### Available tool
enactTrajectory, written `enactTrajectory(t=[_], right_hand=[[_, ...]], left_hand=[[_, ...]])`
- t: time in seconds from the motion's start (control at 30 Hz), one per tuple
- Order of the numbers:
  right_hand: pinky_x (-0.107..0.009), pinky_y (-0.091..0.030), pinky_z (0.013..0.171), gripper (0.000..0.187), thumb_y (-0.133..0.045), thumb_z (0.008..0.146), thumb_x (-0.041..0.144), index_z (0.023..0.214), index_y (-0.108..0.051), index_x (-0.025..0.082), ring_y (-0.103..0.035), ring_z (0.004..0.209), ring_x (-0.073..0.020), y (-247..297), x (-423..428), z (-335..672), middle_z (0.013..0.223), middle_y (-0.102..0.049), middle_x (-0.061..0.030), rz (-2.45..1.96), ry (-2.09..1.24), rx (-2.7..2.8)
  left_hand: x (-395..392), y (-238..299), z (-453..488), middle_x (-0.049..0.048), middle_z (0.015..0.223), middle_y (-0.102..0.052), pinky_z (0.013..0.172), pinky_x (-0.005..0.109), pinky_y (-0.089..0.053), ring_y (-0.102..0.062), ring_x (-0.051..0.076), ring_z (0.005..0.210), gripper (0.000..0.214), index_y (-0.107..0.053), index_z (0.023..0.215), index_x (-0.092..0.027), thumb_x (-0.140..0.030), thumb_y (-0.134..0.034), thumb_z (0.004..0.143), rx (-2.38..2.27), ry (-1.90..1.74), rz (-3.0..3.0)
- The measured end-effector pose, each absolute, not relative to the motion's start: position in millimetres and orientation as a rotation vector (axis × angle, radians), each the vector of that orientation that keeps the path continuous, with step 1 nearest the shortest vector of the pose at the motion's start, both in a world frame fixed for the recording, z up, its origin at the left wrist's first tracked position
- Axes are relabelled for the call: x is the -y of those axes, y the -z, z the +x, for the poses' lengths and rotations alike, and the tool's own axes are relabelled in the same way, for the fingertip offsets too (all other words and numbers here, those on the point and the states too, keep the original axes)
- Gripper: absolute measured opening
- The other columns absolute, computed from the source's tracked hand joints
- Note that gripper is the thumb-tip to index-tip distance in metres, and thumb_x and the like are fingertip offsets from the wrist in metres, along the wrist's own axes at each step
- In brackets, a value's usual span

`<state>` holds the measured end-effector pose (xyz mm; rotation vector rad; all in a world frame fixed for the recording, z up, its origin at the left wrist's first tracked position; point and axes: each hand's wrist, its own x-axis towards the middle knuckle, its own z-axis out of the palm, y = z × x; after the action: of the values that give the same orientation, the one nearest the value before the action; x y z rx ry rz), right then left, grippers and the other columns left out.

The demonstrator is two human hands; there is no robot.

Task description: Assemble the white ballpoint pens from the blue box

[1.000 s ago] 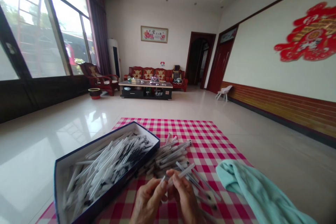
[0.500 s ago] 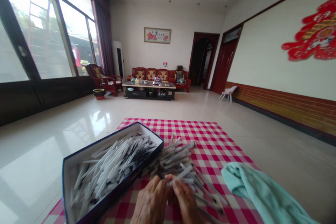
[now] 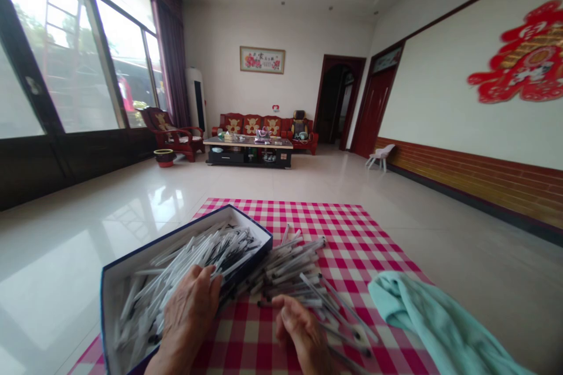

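Note:
A white-lined box with dark blue outer sides point(image 3: 132, 256) holds a heap of thin translucent pen barrels point(image 3: 193, 263), some with black ends. Over its near side reaches my left hand point(image 3: 191, 310), fingers bent and closed down among the barrels; the fingertips are hidden, so what they grip cannot be seen. My right hand point(image 3: 301, 328) is loosely curled at the near edge of a loose pile of black-tipped pens point(image 3: 294, 263), thumb close to the index finger. No barrel sticks out of it.
Both heaps rest on a pink-and-white checked tablecloth point(image 3: 347, 228). A mint-green cloth point(image 3: 422, 304) lies crumpled along the right edge. Farther off, a low coffee table point(image 3: 248, 152) stands before a red wooden sofa point(image 3: 253, 123), with a small chair point(image 3: 380, 156) by the right wall.
My hands were together around a clear pen barrel; they have parted. The left moved left over the box. The right stays beside the pile, the barrel no longer showing in it.

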<state>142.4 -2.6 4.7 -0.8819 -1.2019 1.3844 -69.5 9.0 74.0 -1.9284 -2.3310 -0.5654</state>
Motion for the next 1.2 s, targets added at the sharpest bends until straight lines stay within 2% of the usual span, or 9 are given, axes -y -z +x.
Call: enactTrajectory(t=[0.07, 0.13, 0.33, 0.43, 0.53, 0.67, 0.83, 1.03, 1.2], right_hand=[[-0.023, -0.032, 0.049, 0.046, -0.055, 0.079, 0.057, 0.097, -0.064, 0.016, -0.043, 0.048, -0.0101, -8, 4, 143, 0.054, -0.051, 0.0038, -0.878, -1.396, 1.208], [-0.022, -0.03, 0.048, 0.045, -0.056, 0.079, 0.057, 0.096, -0.064, 0.016, -0.041, 0.047, -0.0098, -9, 5, 142, 0.052, -0.051, 0.0042, -0.879, -1.397, 1.213], [-0.024, -0.036, 0.049, 0.04, -0.056, 0.079, 0.055, 0.091, -0.066, 0.018, -0.045, 0.048, -0.0119, -7, 7, 140, 0.052, -0.052, 0.0032, -0.941, -1.304, 1.231], [-0.027, -0.042, 0.053, 0.031, -0.055, 0.082, 0.047, 0.092, -0.067, 0.02, -0.053, 0.055, -0.0162, -14, 0, 151, 0.061, -0.059, -0.0009, -1.056, -1.009, 1.309], [-0.032, -0.048, 0.073, 0.019, -0.057, 0.082, 0.033, 0.094, -0.067, 0.022, -0.061, 0.082, -0.0234, -28, -12, 175, 0.089, -0.068, -0.0082, -1.162, -0.574, 1.375], [-0.033, -0.046, 0.068, 0.011, -0.055, 0.074, 0.022, 0.076, -0.066, 0.022, -0.062, 0.072, -0.0238, -42, -25, 215, 0.077, -0.067, -0.0075, -1.424, -0.283, 1.559], [-0.029, -0.037, 0.056, 0.012, -0.057, 0.065, 0.016, 0.055, -0.062, 0.022, -0.057, 0.055, -0.0194, -43, -25, 246, 0.055, -0.062, -0.0021, -1.639, -0.291, 1.751], [-0.027, -0.029, 0.05, 0.015, -0.058, 0.06, 0.012, 0.049, -0.061, 0.022, -0.053, 0.047, -0.0166, -37, -19, 245, 0.045, -0.059, -0.0004, -1.746, -0.316, 1.786], [-0.029, -0.033, 0.055, 0.015, -0.057, 0.063, 0.013, 0.052, -0.062, 0.021, -0.055, 0.055, -0.0183, -45, -19, 242, 0.055, -0.061, -0.0026, -1.748, -0.294, 1.806]], left_hand=[[-9, -72, -69, 0.0062, 0.101, -0.064, 0.067, 0.029, -0.043, -0.063, 0.021, 0.089, 0.032, -0.061, 0.112, -0.02, -0.032, -0.04, 0.091, 2.332, 0.586, -1.898], [-9, -72, -69, 0.0056, 0.1, -0.065, 0.066, 0.029, -0.043, -0.063, 0.021, 0.087, 0.031, -0.062, 0.109, -0.021, -0.032, -0.04, 0.091, 2.328, 0.6, -1.893], [-6, -79, -68, 0.0038, 0.088, -0.065, 0.064, 0.03, -0.041, -0.06, 0.023, 0.085, 0.031, -0.068, 0.079, -0.024, -0.035, -0.041, 0.09, 2.258, 0.603, -1.956], [-6, -78, -63, 0.003, 0.088, -0.065, 0.066, 0.029, -0.041, -0.059, 0.023, 0.087, 0.029, -0.068, 0.08, -0.025, -0.036, -0.043, 0.089, 2.187, 0.695, -1.938], [-5, -73, -53, 0.0021, 0.087, -0.065, 0.067, 0.028, -0.042, -0.059, 0.02, 0.085, 0.026, -0.067, 0.083, -0.025, -0.034, -0.044, 0.09, 2.105, 0.797, -2.004], [1, -62, -33, 0.0017, 0.083, -0.063, 0.07, 0.029, -0.043, -0.059, 0.019, 0.083, 0.028, -0.065, 0.08, -0.024, -0.029, -0.041, 0.092, 1.982, 0.846, -2.18], [8, -52, -14, 0.0017, 0.078, -0.062, 0.067, 0.028, -0.043, -0.059, 0.018, 0.077, 0.03, -0.063, 0.073, -0.024, -0.026, -0.04, 0.092, 1.896, 0.777, -2.333], [8, -45, -8, 0.0016, 0.077, -0.062, 0.065, 0.024, -0.043, -0.059, 0.016, 0.075, 0.03, -0.063, 0.073, -0.024, -0.023, -0.04, 0.092, 1.833, 0.783, -2.351], [8, -40, -8, 0.0016, 0.075, -0.062, 0.064, 0.024, -0.043, -0.06, 0.016, 0.074, 0.029, -0.063, 0.072, -0.024, -0.024, -0.041, 0.091, 1.814, 0.88, -2.36]])
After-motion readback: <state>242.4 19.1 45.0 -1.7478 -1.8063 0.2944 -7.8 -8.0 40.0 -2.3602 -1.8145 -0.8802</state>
